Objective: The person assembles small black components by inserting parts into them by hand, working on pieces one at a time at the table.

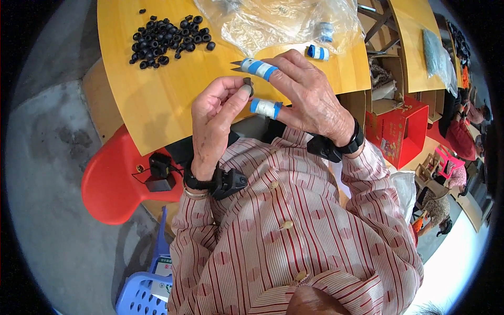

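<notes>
My left hand point(212, 118) pinches a small dark rubber piece point(248, 84) between thumb and fingers, above the table's near edge. To its right is my right hand point(310, 94), thumb and index finger stretched out and apart, with nothing visible between them. A blue and white wrap point(258, 69) covers the index finger's end, and another wrap point(266, 108) covers the thumb's. Two pointed dark blades point(236, 66) show beyond the index fingertip; whether they are held or lie behind it, I cannot tell. Many small black rubber caps point(170, 39) lie in a loose pile at far left.
Clear plastic sheeting point(278, 23) covers the table's far part. A blue and white roll point(318, 52) lies beside it. On the left stand a red chair point(113, 181) and a blue plastic basket point(139, 294). A red box point(401, 131) stands at right, with people beyond.
</notes>
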A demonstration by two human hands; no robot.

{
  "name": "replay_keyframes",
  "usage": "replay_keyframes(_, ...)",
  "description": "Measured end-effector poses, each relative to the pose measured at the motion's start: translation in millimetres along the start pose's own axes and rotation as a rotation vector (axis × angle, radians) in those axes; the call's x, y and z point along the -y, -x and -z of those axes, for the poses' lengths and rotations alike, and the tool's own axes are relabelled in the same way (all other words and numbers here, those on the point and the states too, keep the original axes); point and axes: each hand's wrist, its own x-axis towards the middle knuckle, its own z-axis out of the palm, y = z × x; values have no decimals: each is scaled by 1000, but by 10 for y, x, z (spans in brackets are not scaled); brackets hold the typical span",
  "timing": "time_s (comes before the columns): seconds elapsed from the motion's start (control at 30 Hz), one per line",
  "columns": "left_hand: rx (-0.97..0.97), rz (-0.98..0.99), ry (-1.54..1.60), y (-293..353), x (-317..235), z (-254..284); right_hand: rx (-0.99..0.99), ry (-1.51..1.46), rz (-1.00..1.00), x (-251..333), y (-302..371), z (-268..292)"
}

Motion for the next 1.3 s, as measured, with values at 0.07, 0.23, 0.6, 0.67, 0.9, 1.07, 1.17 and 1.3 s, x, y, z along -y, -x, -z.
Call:
replay_keyframes(0.07,0,-2,0,-4,-8,-1,-5,58,61,-1,-16,7)
replay_keyframes(0.23,0,-1,-22,-9,-3,-10,-8,5,58,1,-25,13)
replay_keyframes(0.6,80,75,108,-10,-44,0,-113,-884,-430,-150,-7,-76)
replay_keyframes(0.67,99,72,165,-15,-42,8,-86,-780,-368,-165,-10,-43)
replay_keyframes(0.9,67,97,60,-16,-56,-20,-23,-141,-32,-84,6,63)
replay_keyframes(1.07,65,114,40,-18,-89,-62,25,87,29,-18,5,97)
replay_keyframes(1.17,73,126,24,-23,-86,-69,64,151,39,-6,38,97)
replay_keyframes(1.3,84,138,7,-13,-75,-33,-7,25,14,-31,40,95)
